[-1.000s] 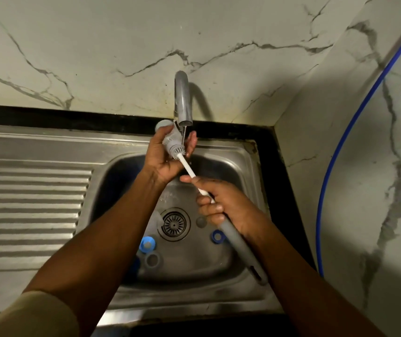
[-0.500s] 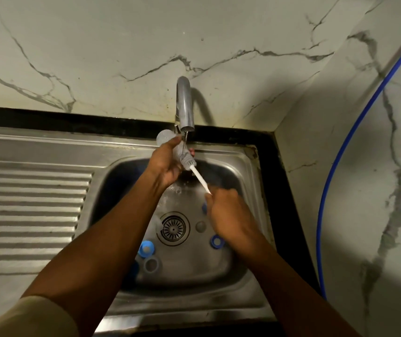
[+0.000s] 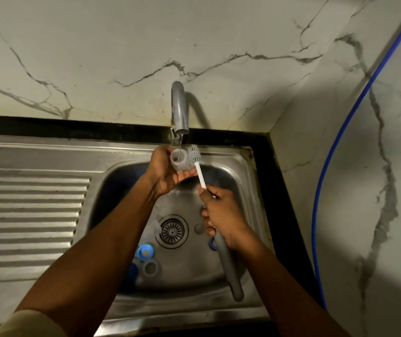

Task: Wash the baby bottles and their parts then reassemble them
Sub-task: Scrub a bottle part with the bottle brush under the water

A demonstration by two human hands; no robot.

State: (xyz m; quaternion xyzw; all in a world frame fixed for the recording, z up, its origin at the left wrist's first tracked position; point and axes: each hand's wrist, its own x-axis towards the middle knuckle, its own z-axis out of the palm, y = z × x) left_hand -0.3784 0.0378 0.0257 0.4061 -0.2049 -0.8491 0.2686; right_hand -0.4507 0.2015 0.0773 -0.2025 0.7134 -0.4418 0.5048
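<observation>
My left hand point(image 3: 164, 175) grips a clear baby bottle point(image 3: 179, 160), mouth up, under the thin stream from the tap point(image 3: 179, 108). My right hand point(image 3: 221, 215) holds a bottle brush point(image 3: 199, 170) by its white and grey handle; the grey bristle head stands just right of the bottle, outside it. Loose parts lie on the sink floor: a blue ring point(image 3: 144, 251), a grey ring point(image 3: 151, 268), a darker blue part point(image 3: 132, 272) half hidden by my left arm, and another blue ring point(image 3: 212, 244) beside my right wrist.
The steel sink point(image 3: 243, 166) has a drain strainer point(image 3: 171, 231) in the middle and a ribbed draining board point(image 3: 29, 215) on the left. A marble wall rises behind and to the right, with a blue hose point(image 3: 335, 152) running down it.
The brush has been drawn out of the bottle; its head now stands beside it. The bottle has been turned mouth up under the water.
</observation>
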